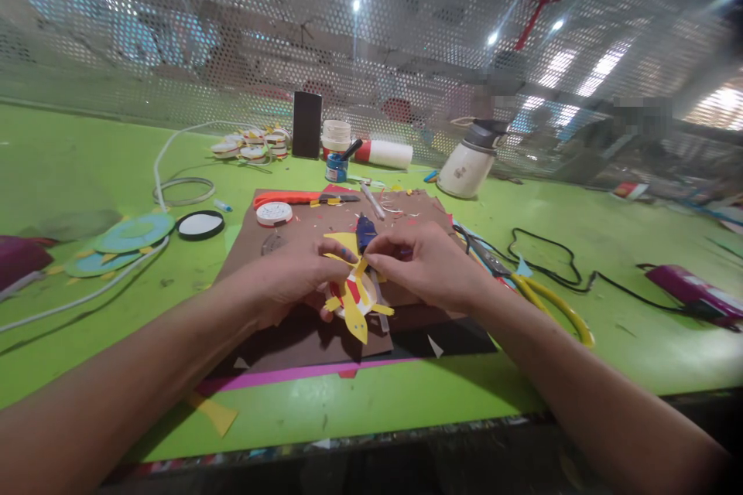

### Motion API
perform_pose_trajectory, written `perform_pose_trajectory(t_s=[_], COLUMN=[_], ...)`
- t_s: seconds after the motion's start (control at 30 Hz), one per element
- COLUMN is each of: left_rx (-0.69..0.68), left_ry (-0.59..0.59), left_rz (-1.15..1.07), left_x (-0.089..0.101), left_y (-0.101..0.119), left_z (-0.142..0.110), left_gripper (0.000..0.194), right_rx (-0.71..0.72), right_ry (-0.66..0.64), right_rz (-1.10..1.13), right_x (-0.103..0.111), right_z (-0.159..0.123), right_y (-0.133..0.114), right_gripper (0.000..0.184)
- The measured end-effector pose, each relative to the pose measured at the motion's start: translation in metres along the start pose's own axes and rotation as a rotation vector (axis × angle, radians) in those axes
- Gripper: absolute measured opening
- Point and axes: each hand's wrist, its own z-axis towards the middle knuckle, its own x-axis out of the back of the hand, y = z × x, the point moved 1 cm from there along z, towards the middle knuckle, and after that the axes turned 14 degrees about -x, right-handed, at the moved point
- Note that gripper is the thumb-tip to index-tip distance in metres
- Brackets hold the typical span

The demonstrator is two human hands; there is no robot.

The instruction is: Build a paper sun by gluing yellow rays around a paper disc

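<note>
A yellow paper turtle with small drawn eyes and a red and white body is in the middle of the mat, its head toward me. My left hand is closed around its left side, thumb and fingers at the edge. My right hand pinches a narrow yellow paper part at the turtle's far end; its fingertips partly hide the spot. A dark blue tool tip lies just beyond the fingers, its kind unclear. A translucent stick lies under the turtle's right side.
Brown card sheets cover the table's middle. An orange cutter and white lid lie on them. Yellow-handled scissors and a black cord are right. A phone, blue jar and white jug stand behind.
</note>
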Motion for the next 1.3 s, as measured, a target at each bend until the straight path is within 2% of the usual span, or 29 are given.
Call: perform_pose_trajectory(t_s=[0.27, 0.47, 0.57, 0.7, 0.9, 1.07, 1.23, 1.3], left_rx=[-0.002, -0.049, -0.039, -0.039, -0.003, -0.012, -0.049, -0.081], left_ry=[-0.019, -0.048, -0.036, 0.0, 0.068, 0.08, 0.064, 0.066], left_rz=[-0.128, -0.084, -0.098, -0.079, 0.118, 0.126, 0.037, 0.048], left_x=[0.004, 0.004, 0.005, 0.006, 0.0, -0.003, 0.002, 0.004], left_y=[-0.004, -0.005, -0.006, -0.005, 0.009, 0.012, 0.002, 0.0], left_z=[0.002, 0.002, 0.002, 0.002, -0.003, -0.006, -0.002, 0.0], left_gripper=[0.036, 0.03, 0.031, 0.03, 0.022, 0.014, 0.015, 0.014], right_rx=[-0.067, 0.018, 0.033, -0.036, -0.113, -0.138, -0.087, -0.049], right_ry=[0.176, 0.101, 0.108, 0.106, -0.031, -0.091, 0.083, 0.108], right_rz=[0.196, 0.23, 0.231, 0.201, 0.096, 0.075, 0.095, 0.069], right_x=[0.002, -0.002, -0.002, 0.0, -0.008, -0.012, -0.006, -0.005], right_z=[0.0, -0.002, -0.001, 0.0, -0.001, -0.001, -0.003, -0.006], right_y=[0.005, 0.003, 0.005, 0.006, 0.004, 0.004, 0.002, 0.0], right_gripper=[0.02, 0.014, 0.016, 0.015, 0.01, 0.01, 0.006, 0.009])
